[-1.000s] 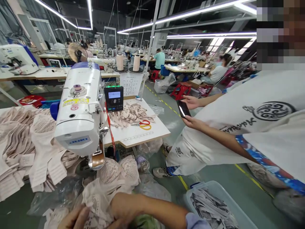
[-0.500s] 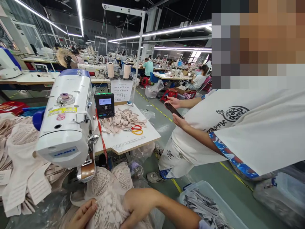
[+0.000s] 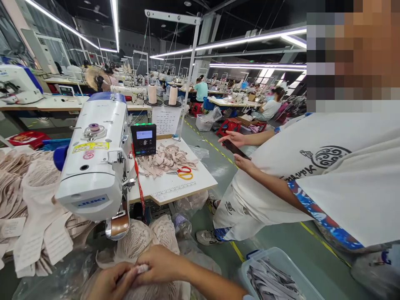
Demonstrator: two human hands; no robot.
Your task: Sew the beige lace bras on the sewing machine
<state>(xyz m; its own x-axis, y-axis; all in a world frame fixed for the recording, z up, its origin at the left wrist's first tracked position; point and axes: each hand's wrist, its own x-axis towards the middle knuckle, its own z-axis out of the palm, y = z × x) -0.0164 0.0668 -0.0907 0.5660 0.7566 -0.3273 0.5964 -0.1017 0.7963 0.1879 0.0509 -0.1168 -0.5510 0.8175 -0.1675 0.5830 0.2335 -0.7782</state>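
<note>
At the bottom of the view my left hand (image 3: 109, 283) and my right hand (image 3: 161, 264) meet over a heap of pale lace bra pieces (image 3: 146, 241). Both pinch a small white bit of the lace (image 3: 142, 268) between their fingertips. The heap lies just below the head of a white sewing machine (image 3: 93, 162), whose presser foot area hangs right above the lace.
A person in a white shirt (image 3: 328, 175) stands close on the right, holding a phone (image 3: 236, 148). Cut fabric strips (image 3: 165, 158) and red-and-yellow scissors (image 3: 184, 173) lie on the white table (image 3: 187, 183). A blue bin (image 3: 281, 279) sits bottom right; stacked pieces (image 3: 25, 200) on the left.
My hands have come together on the lace, fingertips now pinching one small piece. The view has shifted slightly, and the person's phone has tilted flatter.
</note>
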